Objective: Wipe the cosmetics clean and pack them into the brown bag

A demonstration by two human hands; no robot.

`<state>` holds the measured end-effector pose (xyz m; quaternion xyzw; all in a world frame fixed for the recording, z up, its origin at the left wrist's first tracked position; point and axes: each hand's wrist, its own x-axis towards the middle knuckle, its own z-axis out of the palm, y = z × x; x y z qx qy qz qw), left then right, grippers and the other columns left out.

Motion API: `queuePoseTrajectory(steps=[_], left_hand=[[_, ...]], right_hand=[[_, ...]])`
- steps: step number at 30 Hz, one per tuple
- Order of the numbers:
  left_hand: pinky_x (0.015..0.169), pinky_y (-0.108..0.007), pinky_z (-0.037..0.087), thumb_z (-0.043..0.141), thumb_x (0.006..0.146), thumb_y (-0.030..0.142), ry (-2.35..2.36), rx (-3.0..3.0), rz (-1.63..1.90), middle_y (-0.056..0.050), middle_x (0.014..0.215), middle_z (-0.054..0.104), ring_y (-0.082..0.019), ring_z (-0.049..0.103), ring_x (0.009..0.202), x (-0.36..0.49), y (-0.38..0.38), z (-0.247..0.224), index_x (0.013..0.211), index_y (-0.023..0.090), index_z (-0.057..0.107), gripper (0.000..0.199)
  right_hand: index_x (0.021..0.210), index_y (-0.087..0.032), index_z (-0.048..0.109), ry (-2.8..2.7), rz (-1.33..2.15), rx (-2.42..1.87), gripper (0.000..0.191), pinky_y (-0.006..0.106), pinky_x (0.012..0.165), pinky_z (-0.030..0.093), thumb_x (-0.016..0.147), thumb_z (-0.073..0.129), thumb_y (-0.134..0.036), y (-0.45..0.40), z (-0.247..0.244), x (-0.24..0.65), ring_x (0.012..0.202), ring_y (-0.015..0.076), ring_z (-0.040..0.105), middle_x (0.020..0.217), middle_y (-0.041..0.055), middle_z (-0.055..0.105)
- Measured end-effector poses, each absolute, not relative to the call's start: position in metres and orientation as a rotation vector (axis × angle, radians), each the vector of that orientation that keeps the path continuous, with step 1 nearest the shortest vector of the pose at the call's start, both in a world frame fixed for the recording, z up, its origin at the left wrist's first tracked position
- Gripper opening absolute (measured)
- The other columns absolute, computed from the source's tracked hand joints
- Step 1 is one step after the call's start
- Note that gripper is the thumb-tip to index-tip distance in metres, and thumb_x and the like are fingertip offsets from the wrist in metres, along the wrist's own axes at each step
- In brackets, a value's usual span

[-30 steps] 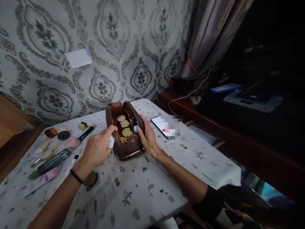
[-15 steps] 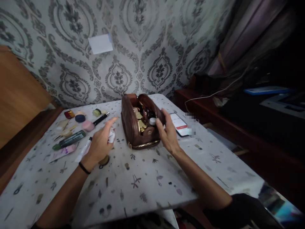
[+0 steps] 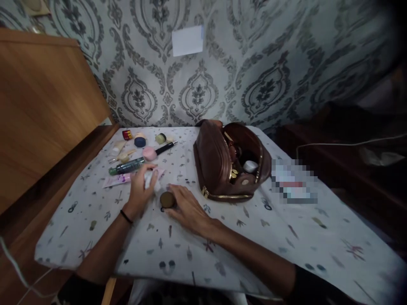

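My left hand (image 3: 141, 186) is closed on a small white thing (image 3: 149, 178), which looks like a crumpled tissue; the fingers partly cover it. To its right, my right hand (image 3: 190, 212) has thumb and fingers around a small round jar with a brown top (image 3: 167, 200), low over the white patterned tablecloth. A pink-and-white tube (image 3: 117, 180) lies just beyond my left hand, partly behind it. Beside that tube is a green bottle (image 3: 127, 166). The brown toiletry bag (image 3: 211, 156) stands unzipped to the right, with a white-capped item (image 3: 250, 166) and gold-coloured pieces inside.
Toward the back left lie a pink round item (image 3: 149, 153), a black pen-like stick (image 3: 165, 147), a dark blue round item (image 3: 140, 142), a green round item (image 3: 160, 138) and a red-and-gold box (image 3: 127, 134). A phone (image 3: 294, 182), blurred out, lies right of the bag. Patterned wallpaper rises behind.
My right hand has left the bag's side and come left to the brown-topped jar. My left hand still holds the white thing. The view has turned left.
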<state>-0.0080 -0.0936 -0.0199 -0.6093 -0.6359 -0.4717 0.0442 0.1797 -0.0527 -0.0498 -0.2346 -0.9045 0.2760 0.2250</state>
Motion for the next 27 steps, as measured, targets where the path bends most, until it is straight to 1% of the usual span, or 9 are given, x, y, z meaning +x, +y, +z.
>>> queuePoseTrajectory(steps=[3, 6, 8, 11, 14, 18, 22, 25, 27], left_hand=[[0.063, -0.024, 0.051, 0.049, 0.096, 0.026, -1.681, -2.163, -1.129, -0.002, 0.085, 0.072, -0.015, 0.069, 0.069, 0.005, -0.102, -0.022, 0.107, 0.019, 0.057, 0.015], [0.059, -0.025, 0.052, 0.046, 0.099, 0.023, -1.461, -2.308, -0.981, -0.002, 0.077, 0.072, -0.016, 0.071, 0.068, 0.017, -0.106, -0.024, 0.108, 0.017, 0.056, 0.015], [0.057, -0.027, 0.052, 0.044, 0.099, 0.022, -1.447, -2.319, -0.930, -0.003, 0.073, 0.070, -0.017, 0.070, 0.063, 0.022, -0.107, -0.026, 0.109, 0.015, 0.055, 0.015], [0.055, -0.028, 0.053, 0.046, 0.099, 0.020, -1.515, -2.299, -0.935, -0.003, 0.075, 0.072, -0.017, 0.071, 0.063, 0.020, -0.107, -0.031, 0.109, 0.016, 0.055, 0.014], [0.053, -0.030, 0.055, 0.051, 0.096, 0.020, -1.644, -2.278, -0.998, -0.001, 0.078, 0.073, -0.019, 0.071, 0.063, 0.015, -0.106, -0.037, 0.110, 0.022, 0.056, 0.015], [0.059, -0.028, 0.056, 0.053, 0.094, 0.018, -1.704, -2.200, -1.099, 0.001, 0.083, 0.074, -0.018, 0.073, 0.069, 0.011, -0.105, -0.035, 0.114, 0.026, 0.056, 0.022], [0.069, -0.030, 0.055, 0.049, 0.096, 0.024, -1.882, -1.980, -1.226, -0.002, 0.089, 0.073, -0.019, 0.071, 0.078, 0.004, -0.104, -0.020, 0.103, 0.022, 0.058, 0.011], [0.081, -0.033, 0.053, 0.045, 0.097, 0.033, -2.050, -1.763, -1.252, -0.004, 0.097, 0.071, -0.022, 0.068, 0.092, -0.019, -0.088, -0.003, 0.101, 0.021, 0.058, 0.019], [0.089, -0.034, 0.051, 0.039, 0.098, 0.035, -2.185, -1.640, -1.134, -0.006, 0.103, 0.070, -0.022, 0.066, 0.100, -0.042, -0.066, 0.007, 0.105, 0.019, 0.056, 0.024]], right_hand=[[0.122, -0.015, 0.056, -2.452, 0.838, -0.668, 0.044, 0.051, 0.098, 0.047, 0.082, 0.072, -0.024, -0.047, -0.065, 0.166, 0.114, 0.0316, 0.055, 0.122, 0.0150, 0.062], [0.108, -0.019, 0.059, -2.345, 0.887, -0.566, 0.025, 0.046, 0.091, 0.048, 0.083, 0.064, -0.015, -0.046, -0.074, 0.168, 0.104, 0.0280, 0.057, 0.109, 0.0107, 0.065], [0.112, -0.020, 0.057, -2.284, 0.907, -0.489, 0.027, 0.043, 0.087, 0.049, 0.086, 0.058, -0.012, -0.048, -0.078, 0.174, 0.101, 0.0263, 0.057, 0.108, 0.0103, 0.065], [0.125, -0.019, 0.051, -2.258, 0.912, -0.417, 0.043, 0.043, 0.092, 0.048, 0.084, 0.060, -0.008, -0.053, -0.083, 0.179, 0.107, 0.0271, 0.056, 0.118, 0.0121, 0.063], [0.121, -0.019, 0.052, -2.271, 0.946, -0.423, 0.044, 0.042, 0.091, 0.050, 0.080, 0.063, -0.005, -0.054, -0.084, 0.179, 0.107, 0.0275, 0.056, 0.116, 0.0116, 0.064], [0.122, -0.019, 0.053, -2.284, 1.033, -0.451, 0.045, 0.042, 0.092, 0.050, 0.081, 0.065, -0.005, -0.049, -0.079, 0.179, 0.106, 0.0264, 0.056, 0.114, 0.0104, 0.063], [0.132, -0.017, 0.050, -2.291, 0.975, -0.457, 0.053, 0.046, 0.101, 0.047, 0.083, 0.069, -0.012, -0.048, -0.076, 0.180, 0.115, 0.0282, 0.054, 0.122, 0.0125, 0.062], [0.135, -0.017, 0.051, -2.295, 0.949, -0.475, 0.055, 0.047, 0.102, 0.047, 0.084, 0.071, -0.021, -0.048, -0.075, 0.179, 0.117, 0.0289, 0.055, 0.124, 0.0136, 0.062], [0.135, -0.016, 0.051, -2.296, 0.943, -0.508, 0.055, 0.047, 0.103, 0.047, 0.085, 0.070, -0.026, -0.048, -0.073, 0.178, 0.119, 0.0294, 0.055, 0.125, 0.0145, 0.062]])
